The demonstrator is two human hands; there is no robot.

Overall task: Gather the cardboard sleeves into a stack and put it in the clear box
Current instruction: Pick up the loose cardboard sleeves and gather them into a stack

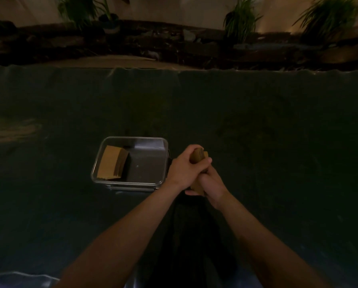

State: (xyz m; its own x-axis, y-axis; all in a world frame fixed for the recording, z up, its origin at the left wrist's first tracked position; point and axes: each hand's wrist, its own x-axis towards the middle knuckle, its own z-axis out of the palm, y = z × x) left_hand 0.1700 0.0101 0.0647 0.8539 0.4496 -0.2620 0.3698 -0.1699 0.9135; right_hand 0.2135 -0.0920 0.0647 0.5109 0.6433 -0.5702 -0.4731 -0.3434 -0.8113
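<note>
A clear box (164, 163) sits on the dark cloth in the middle. Inside it, a stack of brown cardboard sleeves (111, 165) leans against the left wall; the right part of the box floor is bare. Just right of the box, both hands clasp a second stack of cardboard sleeves (198, 156) held on edge. My left hand (184, 167) wraps over its left side and top. My right hand (212, 181) grips it from the right and below. Most of this stack is hidden by the fingers.
A dark green cloth (257, 121) covers the table out to its far edge. Beyond the edge runs a dark ledge with potted plants (239, 19). A pale patch (9, 129) shows on the cloth at the far left.
</note>
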